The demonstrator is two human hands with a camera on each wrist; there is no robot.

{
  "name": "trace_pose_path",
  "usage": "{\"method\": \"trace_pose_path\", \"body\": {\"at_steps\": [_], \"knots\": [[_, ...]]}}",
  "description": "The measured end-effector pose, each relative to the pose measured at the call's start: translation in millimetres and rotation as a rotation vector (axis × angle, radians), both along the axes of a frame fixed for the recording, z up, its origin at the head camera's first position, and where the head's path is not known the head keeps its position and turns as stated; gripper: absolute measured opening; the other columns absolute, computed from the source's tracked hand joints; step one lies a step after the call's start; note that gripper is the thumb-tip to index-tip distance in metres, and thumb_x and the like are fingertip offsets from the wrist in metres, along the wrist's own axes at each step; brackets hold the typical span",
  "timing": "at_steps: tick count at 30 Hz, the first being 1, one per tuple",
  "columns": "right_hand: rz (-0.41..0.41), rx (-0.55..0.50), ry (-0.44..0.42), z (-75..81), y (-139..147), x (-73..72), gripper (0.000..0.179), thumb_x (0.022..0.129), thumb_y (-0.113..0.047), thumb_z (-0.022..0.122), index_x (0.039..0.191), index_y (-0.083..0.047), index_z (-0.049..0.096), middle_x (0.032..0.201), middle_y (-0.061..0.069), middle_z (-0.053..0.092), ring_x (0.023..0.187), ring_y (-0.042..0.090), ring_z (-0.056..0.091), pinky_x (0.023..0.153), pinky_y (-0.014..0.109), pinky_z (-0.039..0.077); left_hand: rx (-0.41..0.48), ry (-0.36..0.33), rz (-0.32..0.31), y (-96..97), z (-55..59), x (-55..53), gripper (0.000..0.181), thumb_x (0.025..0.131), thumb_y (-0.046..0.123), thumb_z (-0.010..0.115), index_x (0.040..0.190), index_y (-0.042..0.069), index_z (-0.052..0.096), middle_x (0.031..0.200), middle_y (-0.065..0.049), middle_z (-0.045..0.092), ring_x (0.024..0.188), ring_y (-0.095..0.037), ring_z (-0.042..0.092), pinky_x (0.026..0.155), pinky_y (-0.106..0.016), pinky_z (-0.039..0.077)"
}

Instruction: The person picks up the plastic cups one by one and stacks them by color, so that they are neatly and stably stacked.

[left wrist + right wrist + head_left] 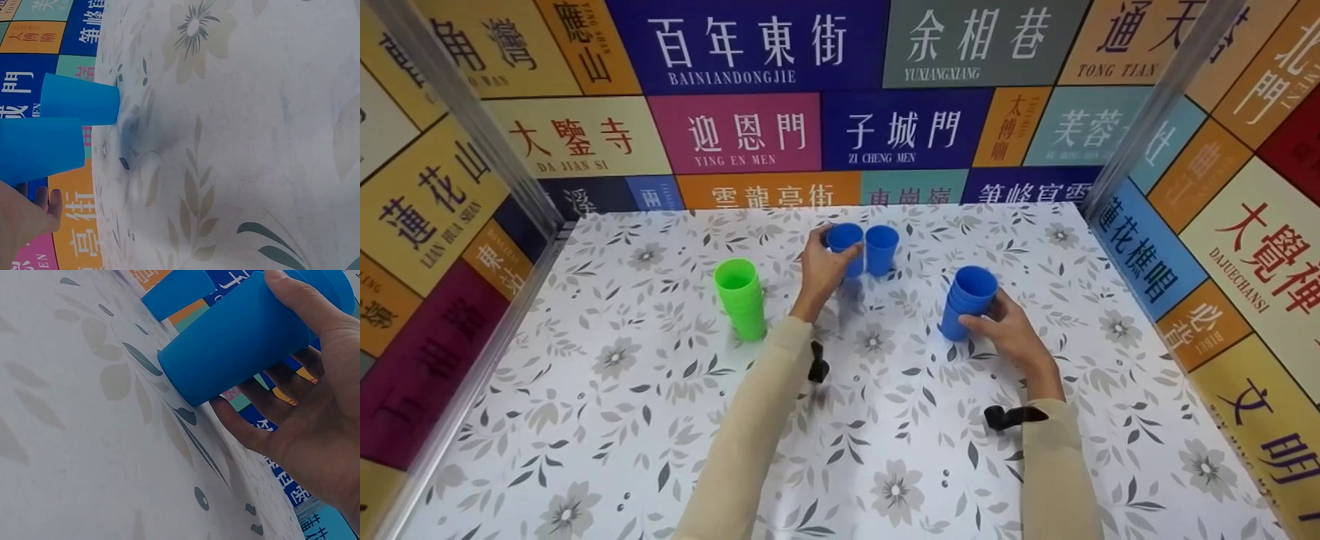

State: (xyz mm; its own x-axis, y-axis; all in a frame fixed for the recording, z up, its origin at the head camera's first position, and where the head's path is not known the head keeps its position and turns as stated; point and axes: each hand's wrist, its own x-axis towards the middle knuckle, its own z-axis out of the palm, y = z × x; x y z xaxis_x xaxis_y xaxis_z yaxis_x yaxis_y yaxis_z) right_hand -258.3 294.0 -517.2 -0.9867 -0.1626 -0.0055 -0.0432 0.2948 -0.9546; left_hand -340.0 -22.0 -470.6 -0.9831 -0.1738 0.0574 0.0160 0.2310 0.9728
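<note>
At the back of the table my left hand grips a blue cup near its rim, thumb on the near side. In the left wrist view this held cup is off the tabletop, with a blurred shadow below. Right beside it stands a single upright blue cup. My right hand holds a stack of nested blue cups from its right side. The right wrist view shows the thumb across the stack and the other fingers behind it, partly hidden.
A stack of bright green cups stands left of my left forearm. The table has a white floral cover. Panels with printed street names rise along the back and both sides. A dark wrist-camera mount sticks out by the right cuff.
</note>
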Motion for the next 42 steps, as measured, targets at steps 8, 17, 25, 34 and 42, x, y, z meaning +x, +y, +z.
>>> {"method": "trace_pose_path", "body": {"at_steps": [8,17,25,34,42], "knots": [[0.011,0.000,0.033,2.5,0.1,-0.9,0.083,0.092,-0.017,0.074,0.159,-0.009,0.026,0.153,0.024,0.043,0.144,0.039,0.040,0.122,0.054,0.028,0.042,0.070,-0.088,2.8,15.3,8.7,0.073,0.085,0.027,0.078,0.146,0.005,0.044,0.146,-0.019,0.052,0.134,-0.030,0.053,0.111,-0.041,0.047],[0.001,0.015,0.010,3.5,1.0,-1.7,0.085,0.091,-0.023,0.075,0.159,-0.011,0.026,0.154,0.023,0.042,0.144,0.039,0.039,0.123,0.055,0.025,0.055,0.046,-0.157,26.6,42.7,18.1,0.072,0.084,0.026,0.079,0.145,0.007,0.047,0.141,-0.018,0.055,0.130,-0.029,0.055,0.109,-0.042,0.050],[-0.005,0.017,-0.012,3.4,1.2,-0.3,0.085,0.090,-0.024,0.076,0.158,-0.010,0.027,0.154,0.023,0.042,0.144,0.039,0.039,0.123,0.054,0.026,0.085,0.069,-0.219,44.5,56.6,29.5,0.071,0.083,0.024,0.079,0.143,0.009,0.045,0.143,-0.016,0.053,0.132,-0.029,0.054,0.109,-0.044,0.049],[-0.010,-0.009,-0.006,3.2,-0.3,-0.2,0.085,0.090,-0.019,0.075,0.159,-0.008,0.025,0.155,0.026,0.040,0.145,0.041,0.037,0.122,0.055,0.027,0.102,0.086,-0.288,63.8,71.3,40.7,0.071,0.084,0.025,0.079,0.144,0.010,0.045,0.141,-0.014,0.054,0.128,-0.028,0.056,0.107,-0.044,0.050],[-0.010,-0.006,-0.018,2.2,-1.3,0.4,0.088,0.090,-0.024,0.076,0.159,-0.010,0.024,0.156,0.024,0.039,0.146,0.041,0.037,0.122,0.057,0.027,0.025,0.080,-0.349,79.0,87.1,49.6,0.070,0.086,0.031,0.079,0.146,0.016,0.047,0.144,-0.008,0.053,0.129,-0.023,0.055,0.106,-0.040,0.050]]}}
